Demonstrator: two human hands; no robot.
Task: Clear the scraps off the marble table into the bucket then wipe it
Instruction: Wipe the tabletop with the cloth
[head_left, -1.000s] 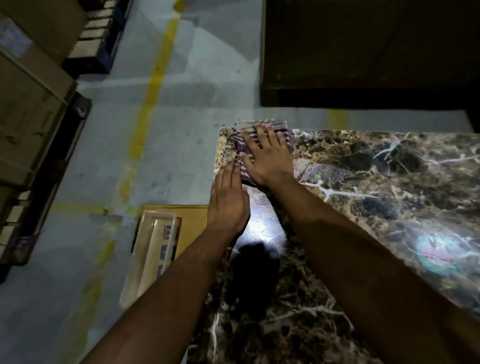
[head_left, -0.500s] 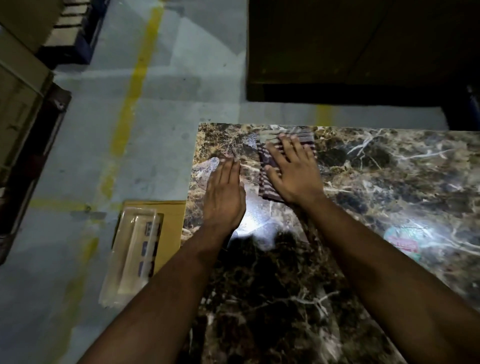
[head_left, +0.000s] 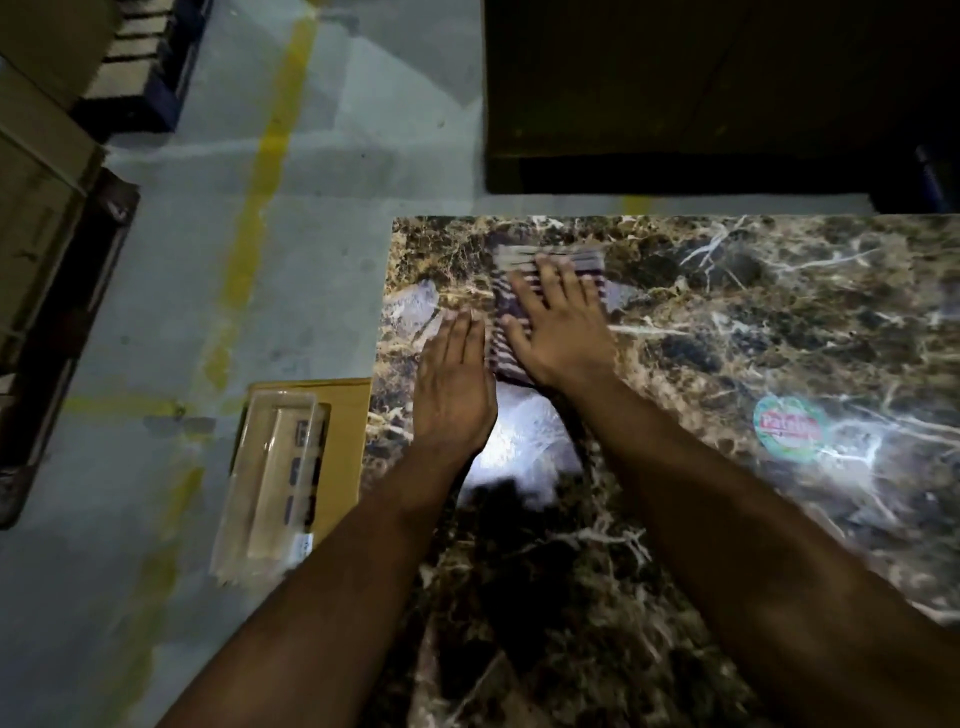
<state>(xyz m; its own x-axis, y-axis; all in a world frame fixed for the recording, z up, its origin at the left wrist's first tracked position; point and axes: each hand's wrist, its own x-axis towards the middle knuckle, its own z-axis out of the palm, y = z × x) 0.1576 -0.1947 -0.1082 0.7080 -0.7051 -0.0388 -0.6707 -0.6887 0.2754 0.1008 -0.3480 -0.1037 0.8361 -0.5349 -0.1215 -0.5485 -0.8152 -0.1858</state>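
Marble bench (head_left: 727, 322), dark brown with pale veins, fills the right and lower frame. Its left edge runs down from the far-left corner, and its far edge runs straight across to the right. Both hands work close to that far-left corner.

Right hand (head_left: 558, 327): flat, palm down, fingers spread, pressing on a striped cloth (head_left: 506, 312). The cloth lies on the bench just short of the far edge; a strip of it shows beyond the fingertips and another along the thumb side. Cloth edges are motion-blurred.

Left hand (head_left: 454, 387): flat, fingers held together and straight, palm down on bare marble just beside the cloth, between it and the left edge. Holds nothing.

Bright glare patch on the marble (head_left: 519, 441) directly behind the left wrist. Round sticker (head_left: 789, 428), green rim with red lettering, lies to the right, well apart from both hands.

Open marble to the right of the cloth and in the near area between the forearms. No bucket in frame.

Off the left edge, on the floor (head_left: 171, 312): a yellow board (head_left: 345, 441) tucked against the bench side, with a clear plastic pack (head_left: 270, 483) lying partly over it. Yellow floor line (head_left: 260, 208) runs away beyond them. Dark cabinet (head_left: 701, 88) stands past the far edge, with a strip of floor between. Cartons (head_left: 36, 171) at far left.
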